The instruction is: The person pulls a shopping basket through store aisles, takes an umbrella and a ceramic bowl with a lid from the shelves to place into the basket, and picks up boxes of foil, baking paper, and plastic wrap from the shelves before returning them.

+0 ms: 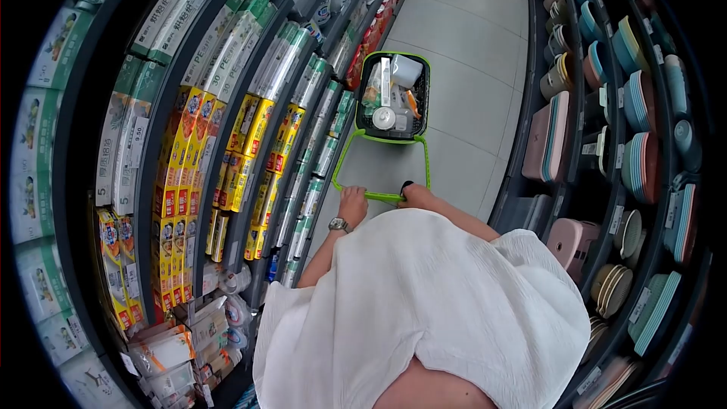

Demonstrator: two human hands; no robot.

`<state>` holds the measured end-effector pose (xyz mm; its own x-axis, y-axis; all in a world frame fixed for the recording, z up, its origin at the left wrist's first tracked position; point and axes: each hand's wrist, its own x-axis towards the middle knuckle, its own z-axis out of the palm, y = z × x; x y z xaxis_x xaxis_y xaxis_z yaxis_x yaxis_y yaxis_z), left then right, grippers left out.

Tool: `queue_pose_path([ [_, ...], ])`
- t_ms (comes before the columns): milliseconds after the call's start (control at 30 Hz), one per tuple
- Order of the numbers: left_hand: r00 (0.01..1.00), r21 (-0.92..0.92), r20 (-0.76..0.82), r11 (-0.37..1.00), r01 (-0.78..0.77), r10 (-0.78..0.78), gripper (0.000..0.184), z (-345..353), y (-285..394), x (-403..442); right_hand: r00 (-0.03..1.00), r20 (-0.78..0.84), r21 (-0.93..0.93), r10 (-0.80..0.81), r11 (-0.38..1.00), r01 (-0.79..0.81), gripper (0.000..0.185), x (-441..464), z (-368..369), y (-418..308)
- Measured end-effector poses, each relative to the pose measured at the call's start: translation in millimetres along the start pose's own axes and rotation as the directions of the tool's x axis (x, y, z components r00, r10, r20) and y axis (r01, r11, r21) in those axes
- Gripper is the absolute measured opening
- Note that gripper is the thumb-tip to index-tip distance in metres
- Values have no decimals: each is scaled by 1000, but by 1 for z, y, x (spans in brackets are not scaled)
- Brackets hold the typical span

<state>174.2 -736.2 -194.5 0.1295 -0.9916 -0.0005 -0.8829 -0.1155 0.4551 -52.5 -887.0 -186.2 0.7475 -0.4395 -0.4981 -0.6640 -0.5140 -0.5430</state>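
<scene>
A black shopping basket with a green rim (390, 136) stands on the floor ahead of me. Its long green pull handle (429, 167) stretches back toward my body. My left hand (353, 203), a watch on its wrist, is closed on the left end of the handle's crossbar. Near the right end, my right hand (414, 196) is also closed on the bar, with a small dark thing at its fingers. Inside the basket lie a slim white box (385, 82), a white container (407, 70), a round white-topped item (384, 118) and orange packaging (412, 103).
Shelves on the left carry yellow boxes (244, 174), green-and-white boxes (242, 45) and bagged goods (163, 352). Right-hand shelves hold bowls (630, 45), trays (640, 163) and a pink box (573, 242). The tiled aisle floor (469, 91) runs between them.
</scene>
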Motion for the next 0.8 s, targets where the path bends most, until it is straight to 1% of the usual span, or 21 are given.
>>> queue_pose_path([
  [33, 999, -28, 29, 999, 30, -29, 30, -1, 1, 2, 1000, 1, 2, -9, 1000, 9, 38, 4, -5, -2],
  [67, 997, -56, 56, 997, 61, -57, 36, -2, 3, 4, 999, 50, -2, -6, 1000, 6, 40, 7, -12, -3],
  [100, 996, -51, 54, 996, 68, -65, 36, 1, 5, 5, 995, 102, -7, -2, 1000, 3, 41, 13, -13, 0],
  [133, 994, -16, 49, 995, 100, -99, 42, 5, 8, 3, 994, 106, -5, -11, 1000, 12, 41, 15, -11, 1],
  [167, 990, 18, 41, 991, 131, -131, 49, 8, 10, 2, 994, 104, 48, 21, 999, -26, 40, 17, -7, 1],
  [200, 990, 21, 39, 990, 138, -138, 49, 8, 12, 0, 993, 106, 100, 55, 993, -65, 40, 21, -1, 4],
  [267, 971, 61, 144, 981, 184, -191, 57, 8, 19, -4, 993, 114, 104, 41, 993, -53, 39, 30, 14, 17],
  [433, 967, 81, 172, 981, 178, -190, 58, 30, 8, -11, 987, 154, 105, 38, 993, -54, 38, 30, 24, 30],
  [500, 970, 74, 167, 983, 165, -176, 58, 30, 5, -6, 995, 96, 136, 22, 990, -35, 40, 31, 26, 36],
  [567, 956, -9, 220, 979, 203, -196, 57, 21, 6, 1, 996, 80, 161, 39, 986, -51, 39, 33, 29, 39],
  [600, 956, -9, 219, 979, 203, -196, 57, 20, 6, 5, 996, 71, 182, 51, 981, -63, 38, 32, 29, 39],
  [633, 945, 14, 261, 980, 199, -196, 56, 19, 5, 9, 996, 72, 178, 43, 983, -55, 38, 31, 29, 41],
  [667, 932, 40, 297, 978, 205, -208, 55, 15, 2, 10, 996, 77, 211, 42, 976, -58, 39, 29, 28, 42],
  [700, 931, 50, 277, 971, 233, -238, 55, 18, -3, 8, 996, 86, 243, 30, 969, -50, 40, 31, 27, 39],
  [733, 936, 136, 266, 970, 199, -230, 58, 27, -7, 7, 995, 96, 231, -5, 973, -17, 40, 34, 27, 36],
  [767, 939, 221, 263, 961, 165, -221, 62, 36, -10, 4, 996, 81, 214, 25, 976, -42, 43, 33, 28, 35],
  [800, 937, 246, 267, 956, 161, -226, 63, 37, -9, 3, 996, 65, 200, 62, 977, -74, 45, 32, 31, 35],
])
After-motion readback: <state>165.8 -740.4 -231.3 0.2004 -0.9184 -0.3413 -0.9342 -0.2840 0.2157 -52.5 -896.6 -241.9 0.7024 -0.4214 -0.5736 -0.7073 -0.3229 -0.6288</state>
